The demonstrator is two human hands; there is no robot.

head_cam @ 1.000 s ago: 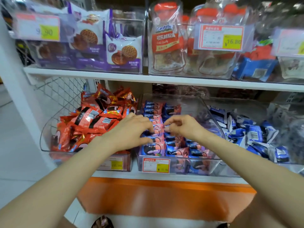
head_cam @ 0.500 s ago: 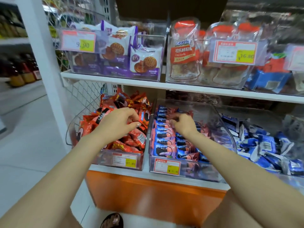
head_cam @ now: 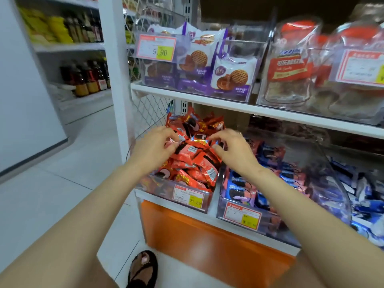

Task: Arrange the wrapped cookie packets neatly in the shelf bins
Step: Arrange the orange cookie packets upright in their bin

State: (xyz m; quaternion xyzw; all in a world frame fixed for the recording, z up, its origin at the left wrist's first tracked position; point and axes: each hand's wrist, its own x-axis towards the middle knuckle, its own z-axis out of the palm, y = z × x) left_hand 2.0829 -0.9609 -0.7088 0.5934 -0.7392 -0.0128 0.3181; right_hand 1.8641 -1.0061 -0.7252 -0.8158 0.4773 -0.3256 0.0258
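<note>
Step in hand: sorting the heaped red bin

Red packets (head_cam: 193, 163) lie in a loose, uneven heap in the clear bin (head_cam: 154, 185) at centre frame, on the lower shelf. Left hand (head_cam: 151, 150) and right hand (head_cam: 234, 152) sit on top of the heap, near each other. Each has fingers and thumb curled to pinch a packet edge. Judged status: arranging of this bin is at its start, since packets point in all directions. Next move calls for lifting the pinched packets clear, turning them one way and laying them in rows. Blue packets (head_cam: 245, 190), just right of centre, stand in rows.
</note>
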